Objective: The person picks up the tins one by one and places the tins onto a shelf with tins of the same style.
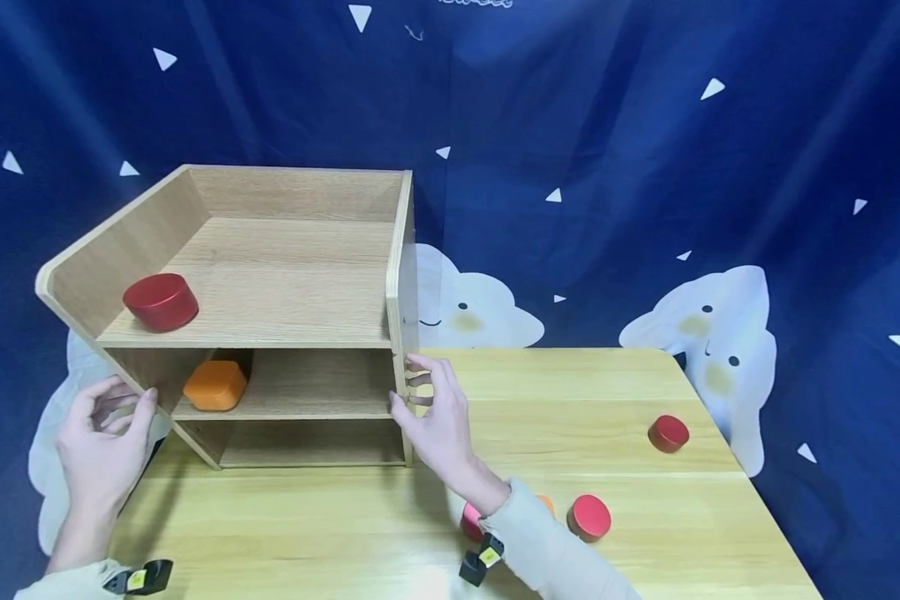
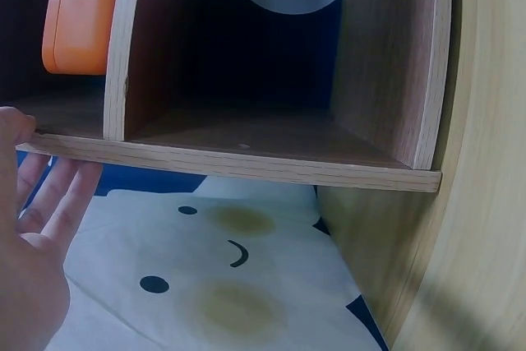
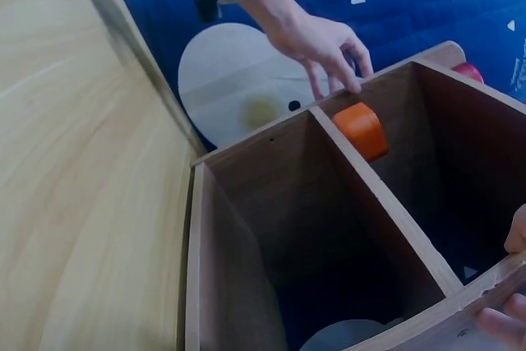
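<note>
A small wooden shelf unit [image 1: 300,275] stands on the table, with a top tray and two compartments below. My left hand [image 1: 105,442] holds its left side panel, the thumb at the front edge and fingers along the outer face [image 2: 62,195]. On the opposite side my right hand [image 1: 442,421] grips the right panel's front edge between thumb and fingers. A red round tin [image 1: 161,302] sits at the front left of the top tray. In the middle compartment, near the left wall, lies an orange rounded-square tin [image 1: 215,386], also visible in the right wrist view.
On the wooden table [image 1: 570,417], a small red tin [image 1: 668,433] stands toward the right edge and another red tin [image 1: 589,517] nearer the front. A pinkish-red tin [image 1: 471,521] and an orange item [image 1: 546,503] are partly hidden by my right arm. A blue curtain [image 1: 607,125] hangs behind.
</note>
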Available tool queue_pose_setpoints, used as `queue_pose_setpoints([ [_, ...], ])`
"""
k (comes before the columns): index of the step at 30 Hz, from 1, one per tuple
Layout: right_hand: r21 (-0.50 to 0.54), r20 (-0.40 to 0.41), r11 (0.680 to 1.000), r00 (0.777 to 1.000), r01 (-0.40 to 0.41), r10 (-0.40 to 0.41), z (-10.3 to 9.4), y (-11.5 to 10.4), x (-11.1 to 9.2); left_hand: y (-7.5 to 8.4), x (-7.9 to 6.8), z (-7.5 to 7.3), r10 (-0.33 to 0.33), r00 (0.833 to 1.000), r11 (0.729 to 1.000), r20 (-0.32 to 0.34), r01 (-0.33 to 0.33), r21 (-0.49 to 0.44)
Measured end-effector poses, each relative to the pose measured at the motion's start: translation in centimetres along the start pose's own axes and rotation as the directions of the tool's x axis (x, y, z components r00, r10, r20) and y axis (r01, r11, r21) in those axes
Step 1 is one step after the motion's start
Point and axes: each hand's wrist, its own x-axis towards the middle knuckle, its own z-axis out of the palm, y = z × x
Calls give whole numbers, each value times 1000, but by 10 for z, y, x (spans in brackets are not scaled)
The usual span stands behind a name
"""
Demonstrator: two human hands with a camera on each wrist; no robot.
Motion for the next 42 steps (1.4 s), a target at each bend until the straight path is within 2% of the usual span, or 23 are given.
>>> queue_pose_setpoints([
  [4, -17, 7, 1000, 1000, 11, -10, 1, -2, 0, -1, 0, -2, -1, 1000, 1000, -4, 1, -2],
  [10, -18, -2, 1000, 1000, 14, -14, 1, -2, -2, -1, 0, -1, 32, 999, 999, 3, -32, -15],
  [17, -33, -22, 996, 996, 85, -85, -3, 3, -3, 2, -3, 0, 42, 999, 999, 25, -42, 4],
  [23, -31, -38, 996, 995, 88, -90, -7, 4, -2, 7, -5, 3, 42, 998, 999, 36, -41, -20],
  [27, -35, -44, 996, 996, 81, -82, -11, 4, -3, 7, -8, 5, 56, 997, 998, 44, -55, -21],
  [32, -67, -62, 992, 992, 109, -113, -17, 8, -6, 9, -10, 8, 63, 996, 998, 70, -61, -23],
  [42, -85, -91, 991, 989, 107, -114, -36, 14, -7, 21, -19, 20, 80, 990, 997, 117, -77, -32],
])
